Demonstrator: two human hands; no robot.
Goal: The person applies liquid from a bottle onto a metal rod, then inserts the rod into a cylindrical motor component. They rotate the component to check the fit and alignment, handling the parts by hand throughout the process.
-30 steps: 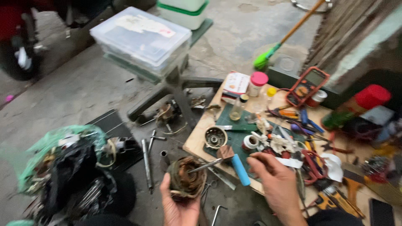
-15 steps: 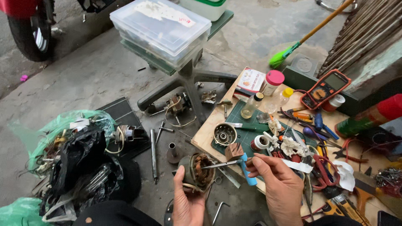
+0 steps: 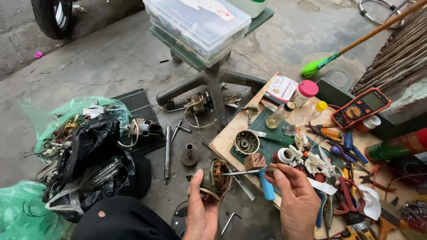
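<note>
My left hand (image 3: 201, 209) holds a small motor stator with copper windings (image 3: 216, 178) over the concrete floor. Pinched in my right hand (image 3: 294, 200) is a thin metal tool (image 3: 242, 172), its tip pointing left into the windings. Both hands sit at the front edge of a low wooden board (image 3: 227, 138). A blue-handled tool (image 3: 267, 188) lies just under my right hand, and a round metal motor cap (image 3: 246, 142) rests on a green mat (image 3: 270, 146) behind it.
The board is crowded with pliers, bottles, a pink-capped jar (image 3: 304, 92) and an orange multimeter (image 3: 359, 107). Motor parts and long bolts (image 3: 167, 153) lie on the floor. Bags of scrap (image 3: 84, 151) sit left. A chair base carries a clear plastic box (image 3: 200, 22). A green broom (image 3: 320, 66) lies at right.
The camera view has shifted down and closer. My hands stay on the stator and the tool, with the tool tip now reaching further into the windings.
</note>
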